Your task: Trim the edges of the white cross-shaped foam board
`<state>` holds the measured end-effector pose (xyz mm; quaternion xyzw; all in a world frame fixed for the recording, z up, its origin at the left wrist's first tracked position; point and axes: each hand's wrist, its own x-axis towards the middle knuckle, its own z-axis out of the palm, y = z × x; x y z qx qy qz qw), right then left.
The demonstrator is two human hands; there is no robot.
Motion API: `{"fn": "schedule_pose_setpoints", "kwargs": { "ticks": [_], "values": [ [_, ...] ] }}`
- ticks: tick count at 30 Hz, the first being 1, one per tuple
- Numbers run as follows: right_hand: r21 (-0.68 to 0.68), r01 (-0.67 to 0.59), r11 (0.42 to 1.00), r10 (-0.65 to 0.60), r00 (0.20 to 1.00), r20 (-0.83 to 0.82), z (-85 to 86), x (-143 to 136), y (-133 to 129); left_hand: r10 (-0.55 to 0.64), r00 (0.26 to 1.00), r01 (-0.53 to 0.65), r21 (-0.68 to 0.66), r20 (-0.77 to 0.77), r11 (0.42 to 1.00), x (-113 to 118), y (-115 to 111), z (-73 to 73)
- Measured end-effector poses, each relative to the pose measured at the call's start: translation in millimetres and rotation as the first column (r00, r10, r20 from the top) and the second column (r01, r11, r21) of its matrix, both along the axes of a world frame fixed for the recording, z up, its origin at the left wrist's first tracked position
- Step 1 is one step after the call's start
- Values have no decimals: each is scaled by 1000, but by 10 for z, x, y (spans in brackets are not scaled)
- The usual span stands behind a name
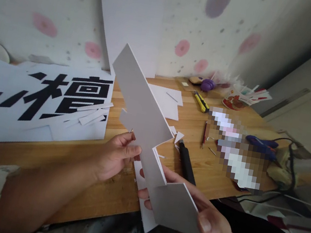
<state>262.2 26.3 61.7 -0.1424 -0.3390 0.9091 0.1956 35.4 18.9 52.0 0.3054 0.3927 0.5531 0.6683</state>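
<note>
Both my hands hold a long white foam-board cutout point(144, 110) tilted up over the wooden table point(196, 156). My left hand point(115, 155) pinches its left edge near the middle. My right hand point(209, 222) grips its wide lower end, thumb on top. A second thin white piece point(142, 206) shows just behind the lower part. A black-handled cutter point(187, 163) lies on the table just beyond my right hand.
A white sheet with large black characters point(57, 95) and loose white strips lies at left. A tall white board point(131, 12) leans on the spotted wall. A yellow utility knife point(201, 101), a pencil point(204, 134), a blue glue gun point(262, 143) with cables and scraps lie at right.
</note>
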Motion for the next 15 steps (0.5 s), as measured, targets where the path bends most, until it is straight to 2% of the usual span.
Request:
{"fn": "schedule_pose_setpoints", "kwargs": {
  "ticks": [5,8,11,15],
  "values": [
    [63,25,998,-31,995,93,-29,24,-17,17,997,-15,-35,69,999,12,-5,16],
    [179,41,983,-72,982,174,-28,44,-5,62,994,-59,-40,88,997,17,6,16],
    [319,26,947,-103,968,227,-9,66,20,67,992,-63,-47,105,997,21,12,15],
    [493,-16,870,-160,936,314,34,108,63,38,994,-32,-58,106,998,15,8,27]
  ]
}}
